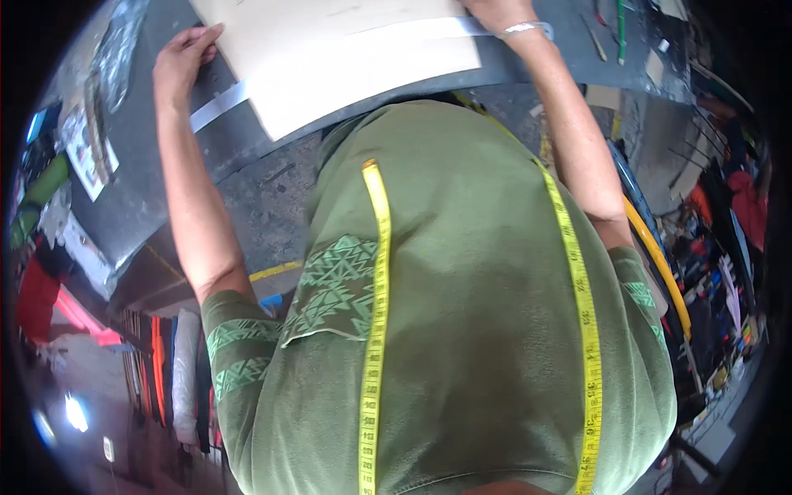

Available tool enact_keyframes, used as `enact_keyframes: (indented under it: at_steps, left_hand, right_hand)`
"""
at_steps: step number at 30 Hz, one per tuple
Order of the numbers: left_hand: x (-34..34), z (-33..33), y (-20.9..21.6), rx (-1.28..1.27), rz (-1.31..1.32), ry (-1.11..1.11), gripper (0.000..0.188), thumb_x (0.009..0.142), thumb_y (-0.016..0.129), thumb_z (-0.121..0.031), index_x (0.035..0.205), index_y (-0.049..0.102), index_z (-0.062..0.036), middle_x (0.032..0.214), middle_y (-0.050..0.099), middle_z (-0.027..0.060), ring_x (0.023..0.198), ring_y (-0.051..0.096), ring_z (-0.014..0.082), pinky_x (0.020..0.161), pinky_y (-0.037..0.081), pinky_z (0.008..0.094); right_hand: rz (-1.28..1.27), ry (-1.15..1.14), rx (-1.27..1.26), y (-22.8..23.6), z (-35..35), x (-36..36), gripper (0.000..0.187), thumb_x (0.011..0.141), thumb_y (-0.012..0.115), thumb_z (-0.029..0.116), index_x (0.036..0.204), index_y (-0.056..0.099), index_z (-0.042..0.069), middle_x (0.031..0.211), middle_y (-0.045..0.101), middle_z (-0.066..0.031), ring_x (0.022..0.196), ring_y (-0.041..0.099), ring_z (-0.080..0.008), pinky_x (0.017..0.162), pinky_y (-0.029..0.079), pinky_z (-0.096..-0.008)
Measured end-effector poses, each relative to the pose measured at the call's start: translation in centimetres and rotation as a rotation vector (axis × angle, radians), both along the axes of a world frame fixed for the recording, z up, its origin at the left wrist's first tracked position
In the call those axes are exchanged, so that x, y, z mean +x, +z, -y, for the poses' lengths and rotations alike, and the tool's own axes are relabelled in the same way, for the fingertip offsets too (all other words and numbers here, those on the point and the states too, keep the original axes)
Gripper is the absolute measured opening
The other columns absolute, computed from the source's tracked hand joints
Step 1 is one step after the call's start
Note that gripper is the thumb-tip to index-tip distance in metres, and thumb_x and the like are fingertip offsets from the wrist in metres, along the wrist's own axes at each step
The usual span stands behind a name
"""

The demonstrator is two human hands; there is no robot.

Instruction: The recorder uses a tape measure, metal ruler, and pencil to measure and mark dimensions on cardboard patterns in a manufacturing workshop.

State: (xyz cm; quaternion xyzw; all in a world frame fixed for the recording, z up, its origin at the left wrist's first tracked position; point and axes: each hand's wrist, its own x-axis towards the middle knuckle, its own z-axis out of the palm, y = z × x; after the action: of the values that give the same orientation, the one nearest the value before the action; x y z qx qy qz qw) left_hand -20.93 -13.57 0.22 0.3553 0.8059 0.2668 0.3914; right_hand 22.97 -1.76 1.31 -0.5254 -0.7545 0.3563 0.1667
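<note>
A large pale sheet (305, 91), like card or thick paper, lies on the dark table at the top of the view, its middle washed out by glare. At its left edge my left hand (183, 64) has thumb and fingertips closed together on the border. My right hand (499, 11) rests by the sheet's upper right side, its fingers cut off by the picture's top edge. A long white strip (412, 31) crosses the sheet toward my right wrist. Left of the sheet another white strip length (219, 107) shows; the glare hides whether they join.
A yellow tape measure (379, 272) hangs round my neck over my green shirt. On the table (140, 181) lie crumpled clear plastic (122, 49) at left and a green stick (621, 31) at right. Colourful material rolls (186, 375) stand lower left; clutter fills the right.
</note>
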Motion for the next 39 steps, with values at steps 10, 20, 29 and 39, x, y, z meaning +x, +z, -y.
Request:
enact_keyframes:
  at_steps: [10,20,29,39]
  left_hand:
    - [3.5,-0.3,3.2,0.053,-0.099,0.072,0.02,0.088,0.081,-0.017,0.08,0.071,-0.0022,0.069,0.065,0.0014,0.062,0.057,0.0108,0.059,0.046,0.0285]
    - [2.5,-0.3,1.9,0.089,-0.024,0.037,0.02,0.087,0.083,-0.016,0.079,0.07,-0.0013,0.068,0.066,0.0017,0.061,0.059,0.0103,0.059,0.049,0.0275]
    - [3.1,-0.4,2.9,0.062,-0.085,0.042,0.018,0.087,0.081,-0.011,0.077,0.07,-0.0027,0.068,0.066,0.0007,0.061,0.058,0.0091,0.059,0.048,0.0265]
    - [2.9,0.1,1.9,0.033,-0.128,0.006,0.023,0.084,0.083,-0.026,0.089,0.078,-0.0045,0.072,0.073,0.0015,0.064,0.066,0.0074,0.066,0.053,0.0247]
  right_hand:
    - [0.085,0.007,-0.006,1.5,0.3,-0.4,0.038,0.086,0.076,0.004,0.12,0.061,0.002,0.075,0.065,-0.008,0.066,0.063,-0.0185,0.066,0.053,-0.0328]
    - [0.126,0.051,0.031,0.9,0.1,-0.5,0.039,0.086,0.076,0.006,0.122,0.061,0.002,0.074,0.065,-0.0081,0.066,0.063,-0.0196,0.066,0.053,-0.0338]
    - [0.19,0.007,-0.189,0.7,-1.0,-0.3,0.047,0.085,0.075,0.008,0.13,0.059,0.006,0.095,0.069,-0.0118,0.088,0.069,-0.0228,0.08,0.055,-0.038]
    - [0.155,0.063,-0.064,1.0,0.1,-0.2,0.053,0.09,0.075,0.01,0.139,0.06,0.022,0.08,0.067,-0.0062,0.072,0.065,-0.0204,0.073,0.056,-0.0353]
